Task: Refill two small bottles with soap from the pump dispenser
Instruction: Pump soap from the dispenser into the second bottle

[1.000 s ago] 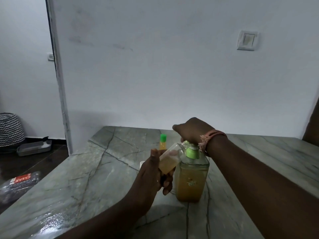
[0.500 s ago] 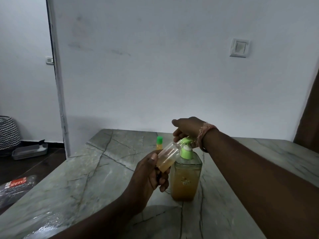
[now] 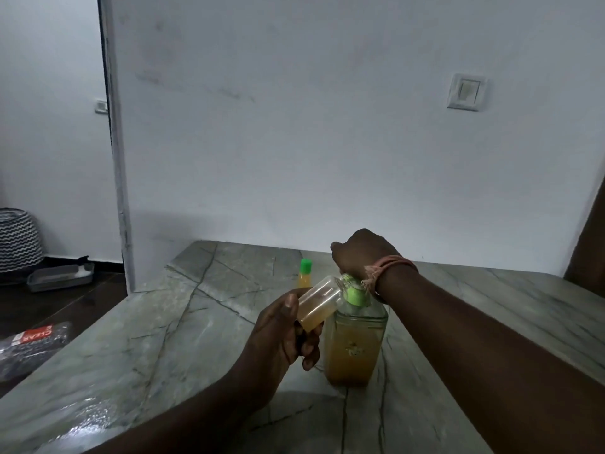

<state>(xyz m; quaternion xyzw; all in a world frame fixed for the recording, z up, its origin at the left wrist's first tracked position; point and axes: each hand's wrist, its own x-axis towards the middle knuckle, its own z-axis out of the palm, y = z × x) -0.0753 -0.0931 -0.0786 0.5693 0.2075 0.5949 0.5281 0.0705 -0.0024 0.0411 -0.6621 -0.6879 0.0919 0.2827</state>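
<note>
A clear pump dispenser (image 3: pixel 354 347) of amber soap with a green pump head stands on the marble table (image 3: pixel 170 329). My left hand (image 3: pixel 281 332) grips a small uncapped clear bottle (image 3: pixel 319 303), tilted with its mouth against the pump's nozzle and partly filled with amber soap. My right hand (image 3: pixel 363 253) rests on top of the pump head, fingers curled over it; the head is mostly hidden under my wrist. A second small bottle (image 3: pixel 305 275) with a green cap and amber contents stands upright behind, toward the wall.
The table butts against a white wall with a light switch (image 3: pixel 466 92). To the left the floor drops away, with a plastic-wrapped pack (image 3: pixel 31 345), a grey tray (image 3: pixel 60 276) and a zigzag-patterned basket (image 3: pixel 18 239). A brown door edge (image 3: pixel 589 244) is at right.
The pump head rose half a second ago and is pressed down again under my right hand. The small bottle stays at the nozzle. My view shifted slightly.
</note>
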